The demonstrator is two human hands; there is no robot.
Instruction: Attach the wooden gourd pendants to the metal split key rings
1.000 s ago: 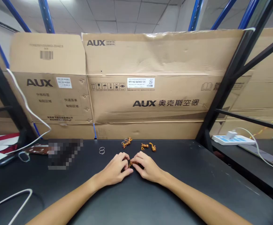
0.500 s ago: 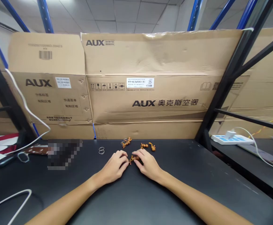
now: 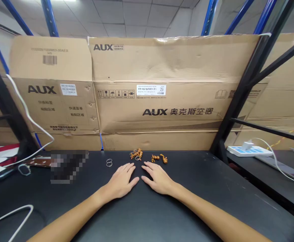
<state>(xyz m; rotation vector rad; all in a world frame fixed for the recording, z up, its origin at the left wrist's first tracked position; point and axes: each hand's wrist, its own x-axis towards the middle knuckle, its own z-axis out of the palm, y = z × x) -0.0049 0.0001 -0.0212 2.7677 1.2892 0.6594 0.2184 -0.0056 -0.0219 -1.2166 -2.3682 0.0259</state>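
My left hand (image 3: 121,179) lies on the black tabletop with its fingers spread and holds nothing. Facing it, my right hand (image 3: 158,177) rests the same way, fingers apart, a small gap between the two thumbs. Just beyond my fingertips is a small cluster of brown gourd charms (image 3: 140,153) with orange cords and metal rings; the pieces overlap, so I cannot tell them all apart. Past my right hand lie two separate gourd charms with cords, one on its side (image 3: 156,157) and one more upright (image 3: 164,159). Left of the cluster are two metal key rings (image 3: 109,163), touching or overlapping.
A wall of cardboard (image 3: 177,121) stands along the table's back edge, between black posts. At left are a pixelated dark item (image 3: 67,168), a brown patterned thing (image 3: 39,161) and white cables (image 3: 23,215). A white power strip (image 3: 250,151) sits on the surface at right.
The gourd charm that was between my hands has left that spot, and the cluster at the back looks fuller, with more rings. My fingers have let go and spread out on the table.
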